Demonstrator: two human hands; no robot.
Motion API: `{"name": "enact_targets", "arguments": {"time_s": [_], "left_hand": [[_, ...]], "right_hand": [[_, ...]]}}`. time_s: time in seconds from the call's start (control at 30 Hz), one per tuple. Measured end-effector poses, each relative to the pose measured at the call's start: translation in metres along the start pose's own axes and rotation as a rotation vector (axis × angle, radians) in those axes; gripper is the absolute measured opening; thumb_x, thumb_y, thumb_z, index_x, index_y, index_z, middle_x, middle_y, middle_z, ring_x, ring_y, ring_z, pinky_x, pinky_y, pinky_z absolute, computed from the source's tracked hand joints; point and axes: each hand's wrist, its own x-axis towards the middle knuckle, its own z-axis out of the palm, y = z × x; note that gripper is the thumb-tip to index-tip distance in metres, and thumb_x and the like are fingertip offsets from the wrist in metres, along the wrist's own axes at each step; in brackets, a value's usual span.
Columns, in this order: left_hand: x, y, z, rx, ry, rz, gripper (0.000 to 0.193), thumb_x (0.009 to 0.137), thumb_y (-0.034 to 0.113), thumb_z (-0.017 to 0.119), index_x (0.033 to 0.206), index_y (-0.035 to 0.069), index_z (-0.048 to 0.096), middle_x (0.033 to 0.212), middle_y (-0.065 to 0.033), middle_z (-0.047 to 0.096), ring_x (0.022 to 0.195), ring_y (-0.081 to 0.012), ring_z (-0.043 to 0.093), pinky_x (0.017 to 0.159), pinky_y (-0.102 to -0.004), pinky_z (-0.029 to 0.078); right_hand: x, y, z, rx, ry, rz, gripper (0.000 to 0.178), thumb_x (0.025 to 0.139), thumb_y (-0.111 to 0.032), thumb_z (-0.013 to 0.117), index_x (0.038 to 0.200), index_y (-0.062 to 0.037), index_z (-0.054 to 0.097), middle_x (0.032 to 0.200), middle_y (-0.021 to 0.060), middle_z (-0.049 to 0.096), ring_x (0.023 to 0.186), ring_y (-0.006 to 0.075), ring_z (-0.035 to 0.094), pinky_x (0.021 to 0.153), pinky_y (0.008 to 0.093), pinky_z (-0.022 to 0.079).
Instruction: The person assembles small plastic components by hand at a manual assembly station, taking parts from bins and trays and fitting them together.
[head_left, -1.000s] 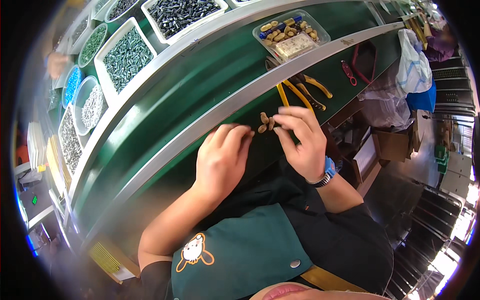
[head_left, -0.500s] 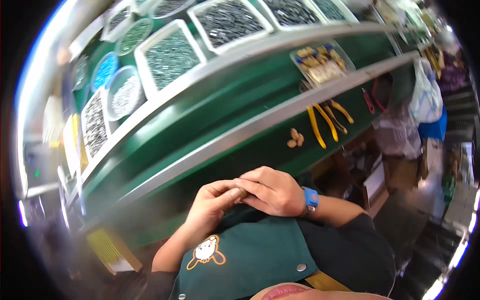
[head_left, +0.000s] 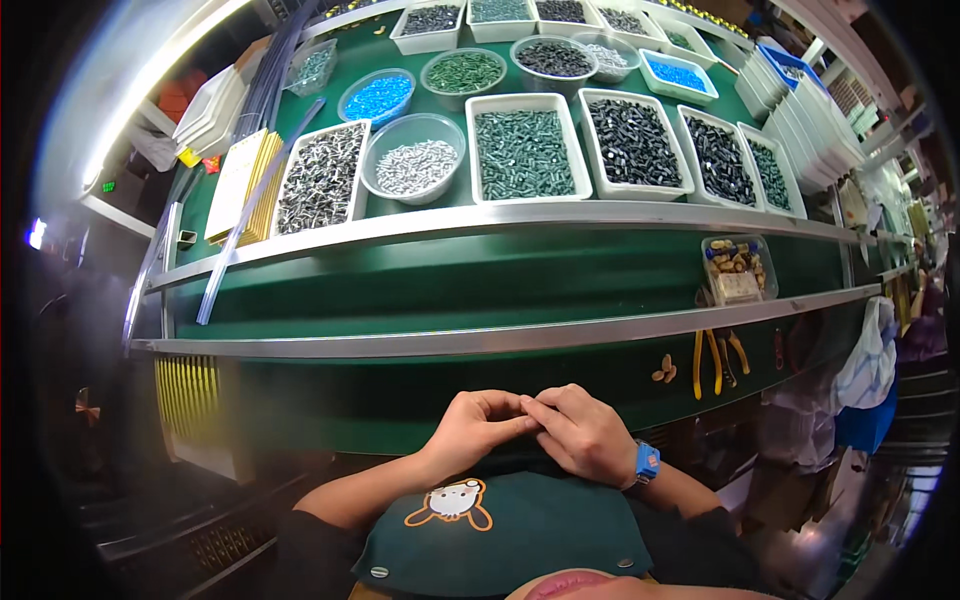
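Observation:
My left hand [head_left: 477, 428] and my right hand [head_left: 580, 432] meet in front of my apron, thumbs and fingertips pinched together. Whatever lies between the fingertips is hidden, so I cannot make it out. A blue band sits on my right wrist. On the green bench [head_left: 390, 390] to the right of my hands lies a small cluster of tan, nut-like pieces [head_left: 664, 369]. Beside it are pliers with yellow handles [head_left: 709, 364]. A clear plastic box [head_left: 738, 270] farther back holds more brownish pieces and a pale block.
Beyond a metal rail [head_left: 500, 344] stand white trays [head_left: 530, 147] and round tubs [head_left: 414, 157] of small green, black, silver and blue parts. Stacked white trays [head_left: 815, 130] rise at the far right. A plastic bag [head_left: 868, 350] hangs at the bench's right end.
My view has turned and levelled, bringing more of the far trays into sight. The brownish thing glimpsed between my fingers is now hidden; both hands stay pinched together.

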Motion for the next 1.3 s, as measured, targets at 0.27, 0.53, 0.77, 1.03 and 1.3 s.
{"name": "enact_targets", "arguments": {"time_s": [0.27,0.53,0.77,1.03,1.3], "left_hand": [[-0.002,-0.035,-0.007,-0.222,-0.062,0.004,0.018,0.091,0.007,0.068,0.105,-0.003,0.069,0.095,-0.0097,0.071,0.085,-0.0112,0.064,0.078,-0.021,0.052],[-0.01,-0.037,-0.004,-0.305,-0.079,-0.03,0.017,0.091,0.006,0.068,0.105,-0.003,0.07,0.097,-0.0105,0.071,0.086,-0.0125,0.065,0.081,-0.0224,0.053],[-0.009,-0.035,-0.004,-0.308,-0.111,-0.054,0.015,0.09,0.004,0.068,0.104,-0.002,0.071,0.099,-0.0107,0.072,0.086,-0.0124,0.065,0.08,-0.0221,0.053],[-0.021,-0.034,-0.005,-0.263,-0.042,0.071,0.014,0.089,0.005,0.068,0.099,-0.004,0.071,0.093,-0.0104,0.072,0.082,-0.0115,0.065,0.075,-0.0209,0.054],[-0.026,-0.037,-0.005,-0.242,0.004,0.04,0.013,0.09,0.006,0.068,0.095,-0.004,0.071,0.089,-0.0098,0.072,0.079,-0.0111,0.065,0.073,-0.0205,0.054]], "right_hand": [[-0.005,-0.008,0.005,0.133,-0.052,0.06,0.039,0.075,0.003,0.072,0.113,0.0007,0.067,0.104,0.0109,0.062,0.077,0.0213,0.06,0.063,0.0273,0.051],[-0.012,-0.009,0.015,0.269,-0.054,0.137,0.037,0.076,0.004,0.072,0.112,0.0005,0.068,0.103,0.0109,0.062,0.078,0.0195,0.061,0.063,0.0261,0.051],[-0.018,-0.016,0.014,0.396,-0.071,0.308,0.031,0.084,0.001,0.069,0.115,0.0009,0.068,0.103,0.0103,0.065,0.08,0.0159,0.062,0.068,0.0249,0.052],[-0.012,-0.028,0.014,0.966,-0.156,0.843,0.03,0.087,-0.001,0.069,0.117,0.0049,0.066,0.102,0.0103,0.07,0.085,0.0121,0.063,0.077,0.0215,0.052],[-0.017,-0.032,0.022,1.011,-0.137,0.817,0.029,0.088,0.0,0.068,0.116,0.0063,0.065,0.104,0.01,0.07,0.086,0.0121,0.064,0.079,0.0219,0.052]]}}
